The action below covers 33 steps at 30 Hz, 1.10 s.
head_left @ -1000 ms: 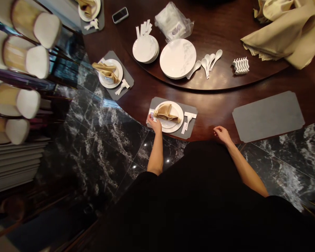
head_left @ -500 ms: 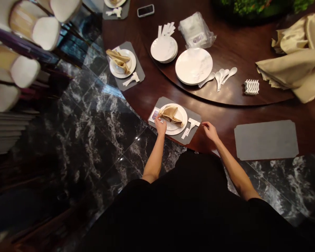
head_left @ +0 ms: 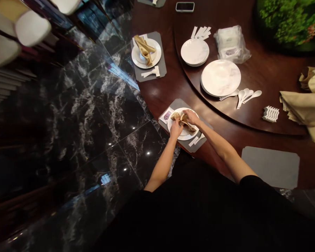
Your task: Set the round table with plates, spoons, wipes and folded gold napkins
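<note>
Both your hands are on the gold napkin [head_left: 189, 129], which sits folded on a white plate [head_left: 184, 137] close to the near edge of the bench [head_left: 161, 89]. Your left hand [head_left: 176, 129] comes in from the edge side, its fingers drawn narrow around the napkin's left part. Your right hand [head_left: 191, 117] reaches over from the right, fingers bent down and gripping the napkin's upper middle; their tips are partly hidden in the folds.

The plate rests on a grey placemat [head_left: 177, 103], set slantwise along the bench edge. On the mat's left corner lies a printed packet [head_left: 166, 116]; by its lower right edge you have a white spoon [head_left: 200, 139] beside a white paper strip [head_left: 193, 141], the spoon partly covered by your right forearm.

Further right along the same bench edge lies a second grey mat [head_left: 270, 168]. Just inside the turntable's rim stand a stack of large plates [head_left: 220, 77] and a stack of smaller plates [head_left: 194, 51], with loose spoons [head_left: 242, 98] touching the larger stack.
</note>
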Available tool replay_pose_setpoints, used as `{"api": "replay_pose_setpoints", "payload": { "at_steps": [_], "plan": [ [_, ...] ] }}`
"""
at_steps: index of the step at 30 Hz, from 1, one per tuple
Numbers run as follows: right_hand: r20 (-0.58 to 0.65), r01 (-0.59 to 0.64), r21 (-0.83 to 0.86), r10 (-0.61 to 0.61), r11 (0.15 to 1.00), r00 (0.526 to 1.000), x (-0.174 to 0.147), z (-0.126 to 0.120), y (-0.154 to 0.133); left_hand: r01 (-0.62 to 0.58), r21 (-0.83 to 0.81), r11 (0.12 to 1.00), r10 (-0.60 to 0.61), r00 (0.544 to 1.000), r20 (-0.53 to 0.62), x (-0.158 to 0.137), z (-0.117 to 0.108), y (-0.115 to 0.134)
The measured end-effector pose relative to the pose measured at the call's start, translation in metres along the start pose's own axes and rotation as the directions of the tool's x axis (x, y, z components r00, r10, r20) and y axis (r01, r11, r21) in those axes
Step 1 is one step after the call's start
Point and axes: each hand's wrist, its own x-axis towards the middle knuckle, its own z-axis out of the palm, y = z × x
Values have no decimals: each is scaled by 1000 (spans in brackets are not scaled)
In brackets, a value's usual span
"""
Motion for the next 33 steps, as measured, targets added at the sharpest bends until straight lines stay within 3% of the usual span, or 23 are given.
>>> {"api": "replay_pose_setpoints", "payload": {
  "at_steps": [3, 7, 16, 20, 25, 28, 33],
  "plan": [
    [115, 54, -84, -44, 995, 992, -2, 2, 0, -3, 9, 1000, 2, 996, 87, -14, 1, 3],
    [168, 145, -67, -132, 987, 977, -16, 3, 4, 9, -11, 1000, -7, 989, 149, -29, 1, 4],
    [360, 195, -72, -157, 978, 920, -15, 6, 5, -46, 11, 999, 43, 975, 219, -33, 1, -5],
    [360, 215, -70, -176, 974, 916, -14, 1, 9, -26, -44, 999, 33, 987, 157, -32, 8, -8],
    [314, 248, -109, -203, 963, 927, -15, -1, 16, 167, -125, 978, -164, 986, 34, -42, 27, -13],
    [287, 230, -119, -189, 966, 939, -13, 0, 19, 219, -180, 959, -228, 973, -31, -47, 38, -16],
    [366, 199, -109, -147, 974, 919, -8, 2, 17, 227, -154, 962, -227, 974, 19, -45, 53, -21]
  ]
}}
